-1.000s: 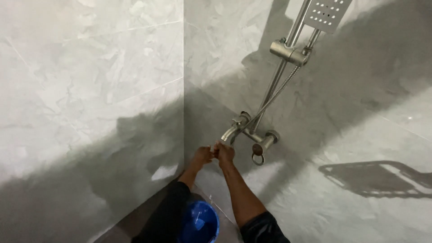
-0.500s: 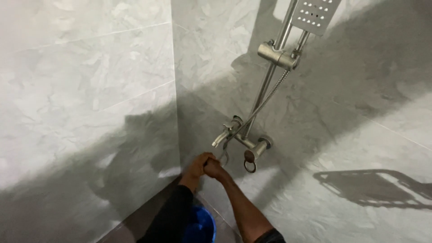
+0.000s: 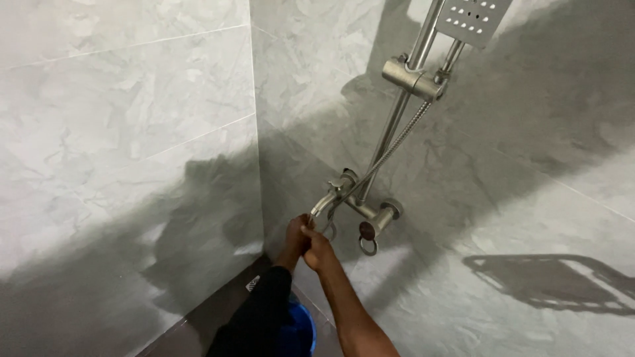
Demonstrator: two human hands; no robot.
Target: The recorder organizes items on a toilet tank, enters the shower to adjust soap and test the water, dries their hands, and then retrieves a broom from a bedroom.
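Two hands are seen pressed together just below the mouth of a metal tap spout (image 3: 324, 201) in the corner of a grey-tiled shower. The left hand (image 3: 296, 238) is curled narrow against the right hand (image 3: 316, 250), the fingers of both closed on one another; whether anything small is held between them cannot be told. The left arm is covered by a dark sleeve (image 3: 261, 311), while the right forearm is bare.

The spout is mounted on the wall mixer (image 3: 364, 211), low on the right-hand wall near the corner. Its long axis is set slanting, running from the mixer body down and to the left, and its open end is pointed toward the floor, directly above the joined hands and almost touching them. A round ring (image 3: 368, 247) is hung beneath the mixer's near end.

From the mixer a metal riser pole (image 3: 390, 132) is carried up and to the right, past a bracket (image 3: 413, 76), to a square shower head (image 3: 476, 16) at the top edge. A ribbed hose (image 3: 397, 142) is strung alongside the pole. A blue bucket (image 3: 301, 327) is partly hidden between the arms on the floor. A tray-like shadow (image 3: 549, 281) is cast on the right wall.
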